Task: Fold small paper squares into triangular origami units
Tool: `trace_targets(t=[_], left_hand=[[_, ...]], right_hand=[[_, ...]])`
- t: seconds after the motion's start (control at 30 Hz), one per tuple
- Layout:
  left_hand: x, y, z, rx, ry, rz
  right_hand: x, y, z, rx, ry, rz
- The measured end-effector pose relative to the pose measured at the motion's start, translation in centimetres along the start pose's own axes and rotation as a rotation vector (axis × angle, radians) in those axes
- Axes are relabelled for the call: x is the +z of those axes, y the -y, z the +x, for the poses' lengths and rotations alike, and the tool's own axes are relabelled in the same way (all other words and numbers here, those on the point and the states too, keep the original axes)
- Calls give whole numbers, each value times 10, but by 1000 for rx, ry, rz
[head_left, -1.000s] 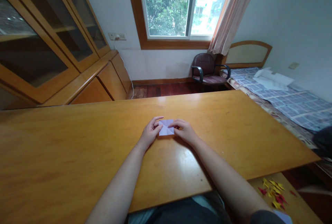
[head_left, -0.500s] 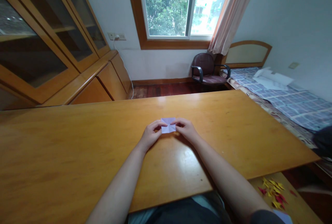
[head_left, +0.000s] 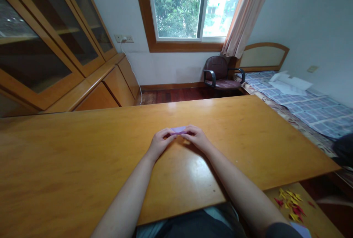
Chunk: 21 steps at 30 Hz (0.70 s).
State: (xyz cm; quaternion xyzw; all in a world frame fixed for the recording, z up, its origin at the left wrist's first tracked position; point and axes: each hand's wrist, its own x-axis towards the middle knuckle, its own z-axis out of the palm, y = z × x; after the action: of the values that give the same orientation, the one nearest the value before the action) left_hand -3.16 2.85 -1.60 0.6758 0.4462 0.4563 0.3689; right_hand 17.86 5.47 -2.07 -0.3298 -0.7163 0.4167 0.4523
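A small creased sheet of purple origami paper (head_left: 178, 130) is held between my two hands over the wooden table (head_left: 82, 157). Its near half is bent upward, so a darker purple strip shows along the front. My left hand (head_left: 160, 141) pinches the paper's left end between thumb and fingers. On the right end, my right hand (head_left: 197, 137) grips it the same way. The fingertips cover both ends of the paper.
Below the table's right front edge, a lower surface holds several yellow and red folded paper pieces (head_left: 292, 203) and some purple paper (head_left: 300, 229). An armchair (head_left: 220, 72) and a bed (head_left: 311, 109) stand beyond; a glass-door cabinet (head_left: 55, 28) is at left.
The paper lay open and nearly flat half a second ago; its near half is now folded up, showing the darker side. Both thumbs have moved inward and up with it.
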Motion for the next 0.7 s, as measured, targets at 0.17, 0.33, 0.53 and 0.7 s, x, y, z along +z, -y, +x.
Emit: trace_targets(t=[0.17, 0.33, 0.53, 0.7], left_hand=[[2, 4, -2, -70, -19, -11], [6, 10, -2, -86, -47, -183], [8, 5, -3, -59, -14, -156], [7, 1, -4, 51, -27, 58]], right_hand=[[0, 3, -1, 57, -26, 11], [3, -1, -3, 199, -46, 129], [6, -13, -1, 221, -72, 300], [5, -15, 1, 195, -56, 354]])
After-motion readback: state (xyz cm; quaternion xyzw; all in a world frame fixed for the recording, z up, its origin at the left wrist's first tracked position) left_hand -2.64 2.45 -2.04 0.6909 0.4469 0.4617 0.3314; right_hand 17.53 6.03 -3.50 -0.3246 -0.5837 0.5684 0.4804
